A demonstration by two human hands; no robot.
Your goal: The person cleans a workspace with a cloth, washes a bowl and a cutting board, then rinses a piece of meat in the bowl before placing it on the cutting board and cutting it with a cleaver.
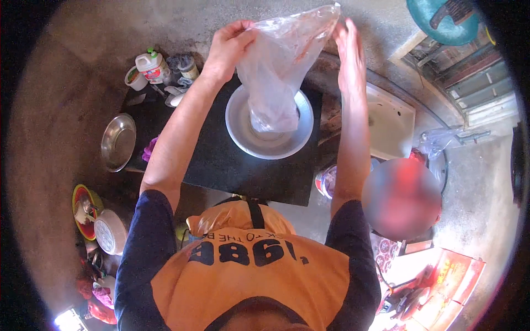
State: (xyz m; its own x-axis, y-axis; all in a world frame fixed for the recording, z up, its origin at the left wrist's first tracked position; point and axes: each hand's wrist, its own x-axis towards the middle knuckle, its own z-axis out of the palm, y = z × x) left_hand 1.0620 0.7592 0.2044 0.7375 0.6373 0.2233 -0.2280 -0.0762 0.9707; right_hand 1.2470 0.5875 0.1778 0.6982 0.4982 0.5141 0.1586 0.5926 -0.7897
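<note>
A clear plastic bag (pixel 277 78) hangs above a wide white basin (pixel 269 149) on a black tabletop, its lower end inside the basin. Reddish smears mark the bag's upper right side. My left hand (pixel 232 45) pinches the bag's upper left edge between thumb and fingers. At the bag's upper right corner, my right hand (pixel 350 53) is raised with its fingers extended; whether it grips the plastic there is hidden. Something pale seems to lie in the bag's bottom, but I cannot tell what it is.
A black table (pixel 248 178) bears a white jug (pixel 151 66), a tub (pixel 136 78) and jars at its back left. A metal bowl (pixel 119 142) stands at the left edge. Right of the table are a white sink (pixel 391 124) and a bucket (pixel 327 182). A cleaver (pixel 441 16) lies on a teal round object.
</note>
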